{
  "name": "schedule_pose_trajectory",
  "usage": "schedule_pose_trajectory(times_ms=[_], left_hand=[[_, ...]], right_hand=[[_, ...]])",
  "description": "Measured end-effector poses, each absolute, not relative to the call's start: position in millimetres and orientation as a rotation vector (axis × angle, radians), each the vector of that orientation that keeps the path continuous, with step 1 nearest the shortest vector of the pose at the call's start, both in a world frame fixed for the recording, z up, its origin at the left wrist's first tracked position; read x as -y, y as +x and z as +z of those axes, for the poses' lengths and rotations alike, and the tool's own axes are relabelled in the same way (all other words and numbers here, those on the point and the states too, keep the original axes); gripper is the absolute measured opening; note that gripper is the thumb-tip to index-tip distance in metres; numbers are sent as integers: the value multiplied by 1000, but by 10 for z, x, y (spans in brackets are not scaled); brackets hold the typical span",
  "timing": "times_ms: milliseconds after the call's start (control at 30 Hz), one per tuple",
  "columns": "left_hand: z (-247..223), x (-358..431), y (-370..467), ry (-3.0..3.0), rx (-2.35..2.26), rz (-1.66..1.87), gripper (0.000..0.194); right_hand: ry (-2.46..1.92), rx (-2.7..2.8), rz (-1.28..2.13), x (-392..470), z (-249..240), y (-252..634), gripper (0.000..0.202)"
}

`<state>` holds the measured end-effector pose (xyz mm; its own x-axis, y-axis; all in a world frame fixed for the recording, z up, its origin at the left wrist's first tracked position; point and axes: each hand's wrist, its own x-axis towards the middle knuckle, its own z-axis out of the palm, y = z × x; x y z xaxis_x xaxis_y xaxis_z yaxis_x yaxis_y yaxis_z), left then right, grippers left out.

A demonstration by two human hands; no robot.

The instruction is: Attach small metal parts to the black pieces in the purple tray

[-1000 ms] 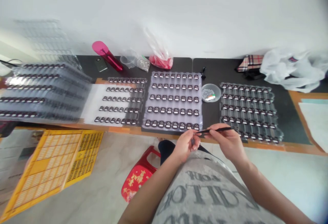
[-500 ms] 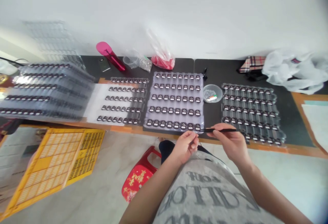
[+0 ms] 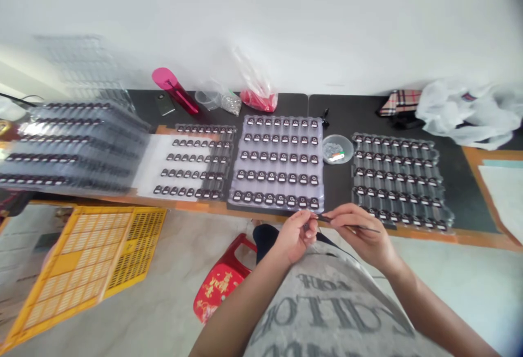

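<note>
My right hand (image 3: 363, 234) grips thin black tweezers (image 3: 370, 229), their tip pointing left at the fingers of my left hand. Pinched closed at the table's front edge, my left hand (image 3: 296, 234) has something too small to make out between its fingertips. Just beyond both hands lies a clear plastic tray (image 3: 278, 148) with rows of small black parts, each bearing a white mark. A round clear bowl (image 3: 346, 152) of tiny clear pieces, with a small white-and-orange item inside, stands right of that tray.
More filled trays lie at the right (image 3: 400, 174) and left (image 3: 220, 169), and a tall tray stack (image 3: 118, 144) stands far left. Behind are a pink cylinder (image 3: 180, 92), a bag of red material (image 3: 259, 101) and white plastic bags (image 3: 461, 112). Below are a yellow crate (image 3: 81, 259) and red stool (image 3: 218, 283).
My right hand has moved slightly down and left, bringing the tweezers' tip from the tray's near corner to my left fingertips. The left hand has hardly moved.
</note>
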<state>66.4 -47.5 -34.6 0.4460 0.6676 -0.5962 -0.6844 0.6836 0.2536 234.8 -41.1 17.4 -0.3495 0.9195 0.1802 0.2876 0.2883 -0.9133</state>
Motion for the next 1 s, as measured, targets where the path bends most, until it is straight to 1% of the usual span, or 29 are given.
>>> schedule_pose_trajectory(times_ms=[333, 567, 667, 767, 867, 1000], left_hand=[[-289, 441, 677, -55, -758, 805, 20], [-309, 420, 653, -85, -687, 784, 18], [-299, 400, 638, -93, -646, 805, 16], [-289, 376, 631, -114, -636, 825, 16], [-283, 355, 631, -135, -636, 832, 15], [-275, 341, 637, -148, -623, 835, 15]], right_hand=[[-1112, 1740, 1116, 396, 143, 2391, 16], [-1144, 1293, 1320, 367, 9, 2378, 5], [-1155, 1163, 1363, 353, -20, 2359, 6], [-1118, 1199, 1351, 337, 13, 2335, 6], [-1081, 1353, 1300, 325, 69, 2321, 6], [-1096, 1560, 1209, 324, 127, 2330, 13]])
